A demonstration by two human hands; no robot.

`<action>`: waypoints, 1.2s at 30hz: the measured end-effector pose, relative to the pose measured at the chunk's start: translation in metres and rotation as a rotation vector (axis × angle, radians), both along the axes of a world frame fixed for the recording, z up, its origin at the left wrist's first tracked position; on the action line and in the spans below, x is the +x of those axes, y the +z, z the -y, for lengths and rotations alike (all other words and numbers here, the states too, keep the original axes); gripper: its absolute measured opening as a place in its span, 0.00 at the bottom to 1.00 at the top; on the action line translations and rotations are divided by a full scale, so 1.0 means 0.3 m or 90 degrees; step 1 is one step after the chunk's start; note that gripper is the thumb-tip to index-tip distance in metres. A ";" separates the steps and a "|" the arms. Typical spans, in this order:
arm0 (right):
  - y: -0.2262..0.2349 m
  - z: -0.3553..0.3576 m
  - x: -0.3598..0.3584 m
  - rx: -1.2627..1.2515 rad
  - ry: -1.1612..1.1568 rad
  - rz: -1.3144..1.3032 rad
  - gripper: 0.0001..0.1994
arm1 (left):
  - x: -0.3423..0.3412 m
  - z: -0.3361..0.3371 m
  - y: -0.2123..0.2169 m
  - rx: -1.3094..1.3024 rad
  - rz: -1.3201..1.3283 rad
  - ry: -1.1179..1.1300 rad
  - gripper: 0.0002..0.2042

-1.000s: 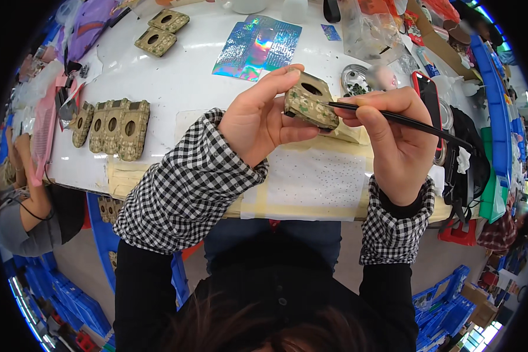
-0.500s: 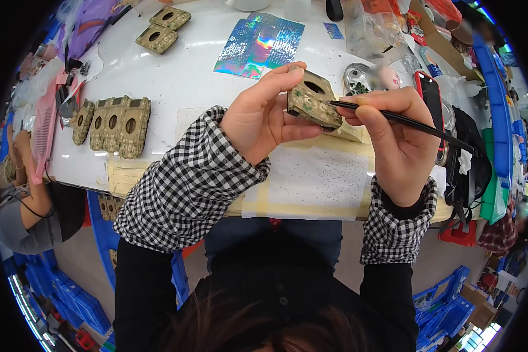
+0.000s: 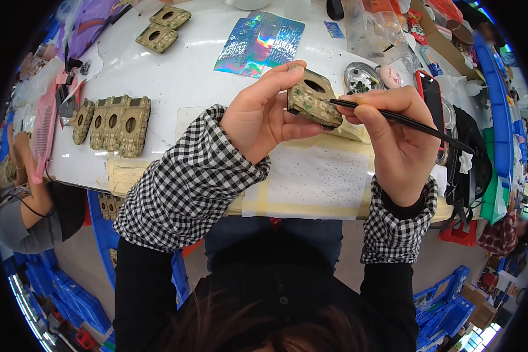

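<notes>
Both hands are raised over the near side of the white table, in black-and-white checked sleeves. Left hand grasps a camouflage shell by its edges, thumb at the far end and fingers beneath, so that the piece sits tilted above the tabletop with its oval hole facing up. Right hand pinches a slim black tool between thumb and fingers, its tip pointing left at the shell's near face; whether it touches cannot be told. Below them, near the table edge, lies a white sheet scattered with small dark specks. To the left stand three matching shells side by side, with another shell just left of them; two more shells lie at the far left. Beyond the hands is a shiny holographic sheet. On the right are a round metal dish containing dark bits and a red-edged phone.
</notes>
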State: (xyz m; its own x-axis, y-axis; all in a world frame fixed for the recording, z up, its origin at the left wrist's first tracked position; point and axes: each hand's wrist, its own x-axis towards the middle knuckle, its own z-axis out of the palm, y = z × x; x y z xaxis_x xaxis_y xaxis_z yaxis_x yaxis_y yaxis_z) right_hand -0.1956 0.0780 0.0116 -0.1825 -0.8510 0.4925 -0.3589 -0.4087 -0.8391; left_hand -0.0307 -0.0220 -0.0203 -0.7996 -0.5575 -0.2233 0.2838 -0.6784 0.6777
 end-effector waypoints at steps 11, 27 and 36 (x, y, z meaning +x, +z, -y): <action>0.001 -0.003 0.002 0.001 -0.006 -0.002 0.04 | -0.001 -0.002 0.008 0.007 0.012 0.003 0.24; 0.001 -0.001 0.003 0.008 -0.010 0.000 0.05 | 0.001 0.000 0.003 0.004 0.009 -0.001 0.24; -0.001 -0.001 0.003 0.004 -0.008 -0.001 0.05 | 0.001 -0.001 0.007 0.000 0.008 -0.002 0.24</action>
State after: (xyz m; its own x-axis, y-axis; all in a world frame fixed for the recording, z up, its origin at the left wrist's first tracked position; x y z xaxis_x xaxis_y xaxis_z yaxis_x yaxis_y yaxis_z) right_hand -0.1947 0.0783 0.0112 -0.1922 -0.8520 0.4871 -0.3645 -0.3988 -0.8415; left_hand -0.0305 -0.0216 -0.0182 -0.7982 -0.5556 -0.2329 0.2737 -0.6789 0.6813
